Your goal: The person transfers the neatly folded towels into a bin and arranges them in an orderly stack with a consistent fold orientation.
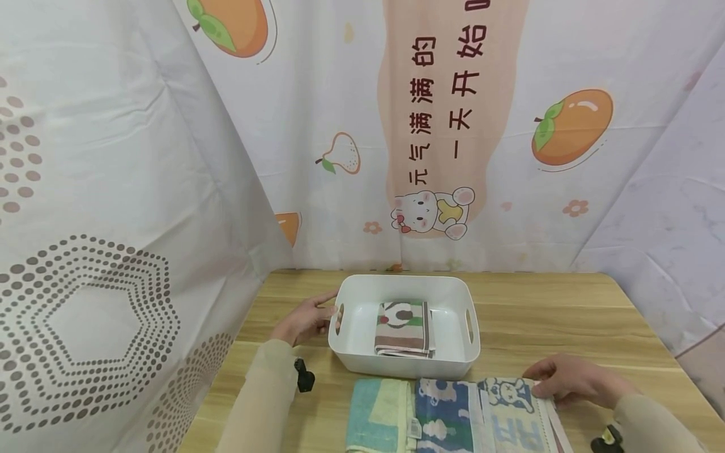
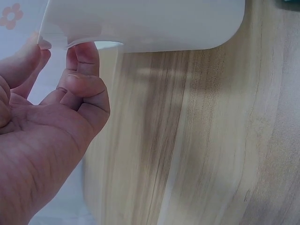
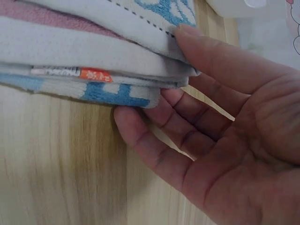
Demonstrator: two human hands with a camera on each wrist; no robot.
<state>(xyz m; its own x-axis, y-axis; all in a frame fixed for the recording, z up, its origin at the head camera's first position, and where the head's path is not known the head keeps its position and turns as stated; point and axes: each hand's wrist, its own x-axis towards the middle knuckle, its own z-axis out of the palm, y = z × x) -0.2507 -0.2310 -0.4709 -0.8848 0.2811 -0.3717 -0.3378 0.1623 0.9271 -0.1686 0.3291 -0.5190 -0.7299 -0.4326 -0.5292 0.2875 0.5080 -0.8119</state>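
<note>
The pale towel (image 1: 512, 418) lies near right, its far right corner pinched by the right hand (image 1: 574, 380), thumb above, fingers beneath, seemingly keeping the folds together; the left hand (image 1: 306, 319) grips the bin (image 1: 385, 366) by its left end, probably steadying it.

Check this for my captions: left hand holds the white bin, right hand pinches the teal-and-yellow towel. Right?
Not quite: the head view shows the right hand pinching the light-blue-and-white towel, not the teal-and-yellow towel. The left hand does hold the white bin.
</note>
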